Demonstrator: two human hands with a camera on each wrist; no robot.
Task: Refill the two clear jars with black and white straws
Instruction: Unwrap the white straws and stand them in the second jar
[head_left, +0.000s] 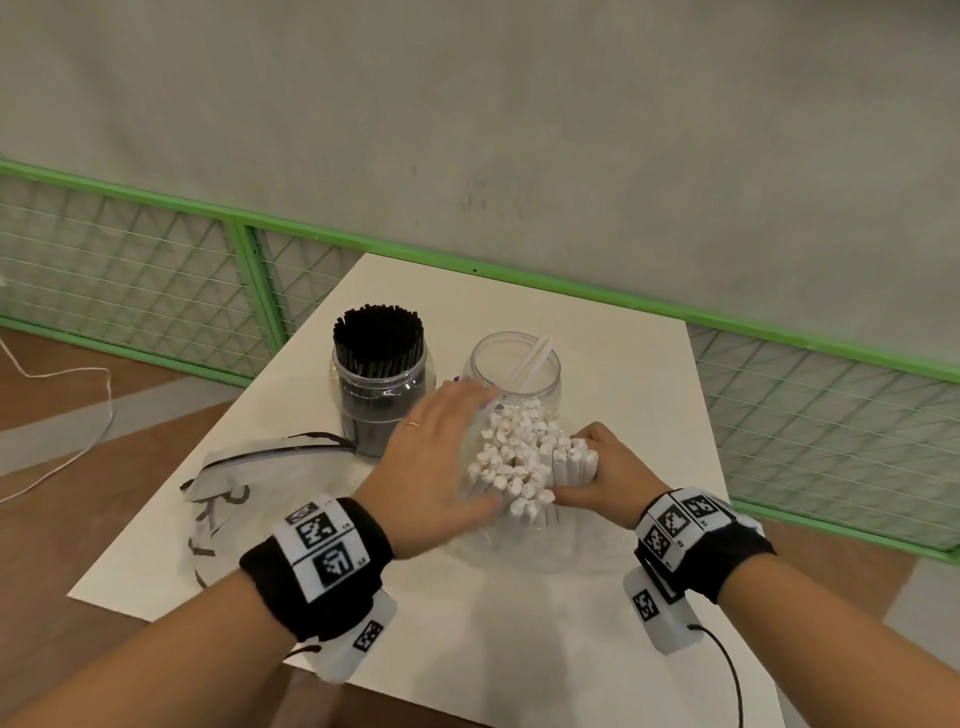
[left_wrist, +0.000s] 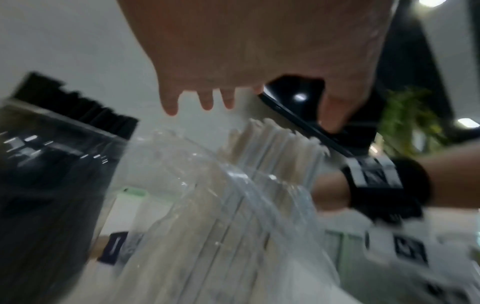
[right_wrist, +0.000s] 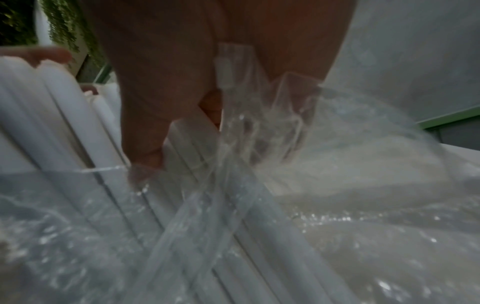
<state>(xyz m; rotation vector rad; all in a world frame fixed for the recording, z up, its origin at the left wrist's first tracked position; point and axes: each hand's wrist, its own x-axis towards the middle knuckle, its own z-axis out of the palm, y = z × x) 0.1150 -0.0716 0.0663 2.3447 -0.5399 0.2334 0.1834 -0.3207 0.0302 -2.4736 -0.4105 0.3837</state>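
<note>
From the head view, two clear jars stand toward the far edge of the white table (head_left: 613, 649): the left jar (head_left: 378, 395) is packed with black straws (head_left: 378, 332), the right jar (head_left: 511, 374) holds only two white straws (head_left: 532, 364) leaning in it. Just in front of that jar, a bundle of paper-wrapped white straws (head_left: 524, 462) stands on end in a clear plastic bag (head_left: 519, 540). The right hand (head_left: 605, 467) grasps the bundle's right side with curled fingers; the left hand (head_left: 441, 467) has its fingers straight, flat beside the bundle's left side (whether it touches is hard to say, since it is motion-blurred). A second, flattened zip bag (head_left: 249, 499) lies at the table's left edge.

The left wrist view adds the spread fingers (left_wrist: 170, 102) above the bundle's tips (left_wrist: 272, 139). The right wrist view shows the thumb (right_wrist: 145, 127) pressed on the straws (right_wrist: 64, 115) at the bag's rim (right_wrist: 259, 185), which the head view hides.
</note>
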